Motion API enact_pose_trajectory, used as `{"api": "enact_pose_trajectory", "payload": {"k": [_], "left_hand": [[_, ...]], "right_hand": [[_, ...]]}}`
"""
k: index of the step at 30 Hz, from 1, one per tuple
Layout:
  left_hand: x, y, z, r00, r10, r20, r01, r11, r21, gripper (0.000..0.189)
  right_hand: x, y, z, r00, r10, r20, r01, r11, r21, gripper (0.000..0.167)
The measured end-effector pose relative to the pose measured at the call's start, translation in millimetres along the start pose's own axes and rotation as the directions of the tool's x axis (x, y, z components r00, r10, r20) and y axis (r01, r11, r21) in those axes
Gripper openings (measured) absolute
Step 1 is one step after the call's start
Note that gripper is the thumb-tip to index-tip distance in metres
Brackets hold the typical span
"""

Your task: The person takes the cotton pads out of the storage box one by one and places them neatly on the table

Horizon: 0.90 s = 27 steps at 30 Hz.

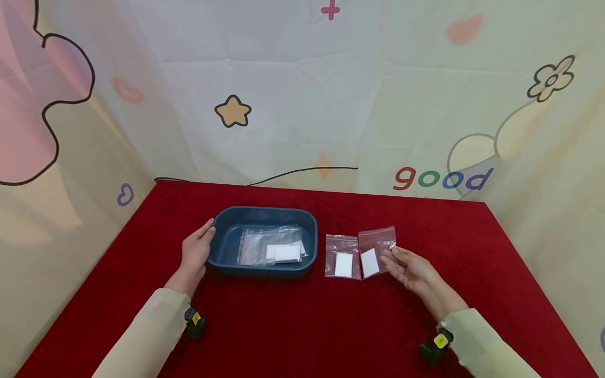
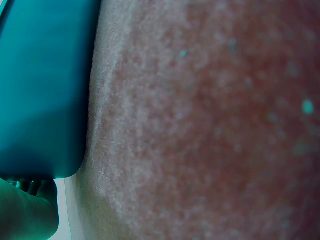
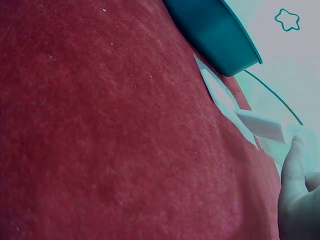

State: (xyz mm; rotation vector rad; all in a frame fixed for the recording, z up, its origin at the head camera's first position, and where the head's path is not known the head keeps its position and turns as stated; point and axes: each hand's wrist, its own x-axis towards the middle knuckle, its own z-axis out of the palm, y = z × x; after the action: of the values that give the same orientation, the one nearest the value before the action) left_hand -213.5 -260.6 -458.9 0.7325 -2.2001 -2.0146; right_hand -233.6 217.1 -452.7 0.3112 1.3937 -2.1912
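A clear plastic zip bag (image 1: 376, 240) with a flat white rectangular piece (image 1: 370, 263) inside is tilting up off the cloth, to the right of the tub. The right hand (image 1: 416, 270) is pinching its right edge between thumb and fingers. Just to its left, a second clear plastic zip bag (image 1: 341, 244) is lying on the cloth, a white rectangular piece (image 1: 343, 264) showing through it; whether the two bags are touching is hard to tell.

Farther left, a dark blue rectangular tub with rounded corners (image 1: 260, 270) is standing upright. Several clear plastic bags (image 1: 257, 245) are lying overlapped on its floor, with white rectangular pieces (image 1: 287, 253) showing at their right. The left hand (image 1: 195, 253) is gripping the tub's left end, well apart from the right hand.

Pale long sleeves (image 1: 146, 331) are covering both forearms, and each wrist is carrying a small black device (image 1: 195, 323). Bright red cloth (image 1: 302, 325) is covering the table, and a pale printed fabric backdrop (image 1: 293, 68) is hanging behind, showing a star and "good".
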Motion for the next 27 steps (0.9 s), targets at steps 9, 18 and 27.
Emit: {"api": "enact_pose_trajectory", "payload": {"k": [9,18,27], "left_hand": [[-0.5,0.2,0.0,1.0,-0.001,0.003,0.001,1.0,-0.007,0.048],[-0.1,0.6,0.4,1.0,0.002,-0.001,-0.002,1.0,-0.006,0.048],[-0.3,0.0,-0.4,1.0,0.007,0.006,-0.007,1.0,-0.009,0.048]], "right_hand": [[1.4,3.3,2.6,1.0,0.003,-0.008,-0.003,1.0,-0.011,0.013],[2.2,-0.4,-0.2,0.999,-0.025,-0.037,0.02,0.991,-0.133,0.027],[2.5,-5.1,-6.9,0.994,-0.071,-0.08,0.033,0.917,-0.397,0.026]]}}
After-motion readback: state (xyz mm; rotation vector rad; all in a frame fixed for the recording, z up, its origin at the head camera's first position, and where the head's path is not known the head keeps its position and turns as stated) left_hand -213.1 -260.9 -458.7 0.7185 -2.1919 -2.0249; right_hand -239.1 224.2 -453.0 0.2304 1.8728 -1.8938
